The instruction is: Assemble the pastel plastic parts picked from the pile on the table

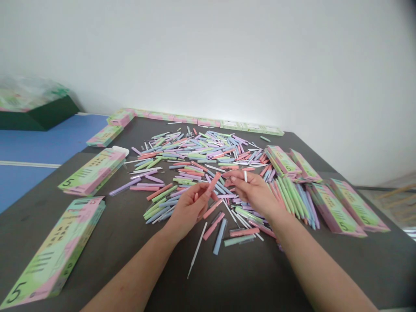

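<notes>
A coral pen barrel is pinched between the thumb and fingers of the left hand, above the near part of the pen pile. The right hand is positioned just to the right, fingers bent; a white piece is seen there, but whether it is gripped cannot be told. Printed boxes are placed along the left, right and far sides of the dark table.
</notes>
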The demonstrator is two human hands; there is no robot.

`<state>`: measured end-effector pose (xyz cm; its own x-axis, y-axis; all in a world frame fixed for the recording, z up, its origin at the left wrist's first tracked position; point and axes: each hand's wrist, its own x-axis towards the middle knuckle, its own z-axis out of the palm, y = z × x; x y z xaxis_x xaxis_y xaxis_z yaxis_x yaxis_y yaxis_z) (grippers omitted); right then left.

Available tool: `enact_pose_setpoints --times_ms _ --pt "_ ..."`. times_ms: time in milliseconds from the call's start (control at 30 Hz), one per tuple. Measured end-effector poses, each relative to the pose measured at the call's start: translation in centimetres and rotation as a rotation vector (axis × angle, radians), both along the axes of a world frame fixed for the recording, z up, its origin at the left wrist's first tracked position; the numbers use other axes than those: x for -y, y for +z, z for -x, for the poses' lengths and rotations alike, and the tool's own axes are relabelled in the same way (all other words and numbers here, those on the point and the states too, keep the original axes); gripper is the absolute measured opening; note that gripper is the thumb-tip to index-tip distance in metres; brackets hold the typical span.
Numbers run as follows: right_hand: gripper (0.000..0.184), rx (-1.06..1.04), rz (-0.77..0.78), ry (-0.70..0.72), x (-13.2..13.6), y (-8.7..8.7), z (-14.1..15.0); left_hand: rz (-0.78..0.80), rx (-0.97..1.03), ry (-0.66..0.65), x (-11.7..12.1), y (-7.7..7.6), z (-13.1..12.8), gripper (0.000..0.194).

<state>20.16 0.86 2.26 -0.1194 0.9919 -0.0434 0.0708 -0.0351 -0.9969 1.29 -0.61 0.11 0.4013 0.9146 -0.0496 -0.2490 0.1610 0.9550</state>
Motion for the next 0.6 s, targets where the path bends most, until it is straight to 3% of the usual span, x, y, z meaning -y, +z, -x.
enact_pose_setpoints --times_ms 100,233,367,600 --pt "0.026 -0.159 0.031 0.053 1.3 -0.3 1.4 -0.038 -0.021 -0.031 0.0 0.0 0.1 0.022" --pt "0.019 -0.219 -0.02 0.038 2.0 -1.3 2.4 -0.025 -0.044 -0.051 0.2 0.0 0.1 0.022" --pt "0.018 -0.22 -0.03 0.029 2.4 -2.3 2.6 0.006 -0.054 -0.069 0.5 0.1 -0.1 0.022" --pt "0.014 -0.114 -0.105 0.094 2.9 -3.0 2.8 -0.021 -0.105 0.015 0.7 0.4 -0.5 0.018"
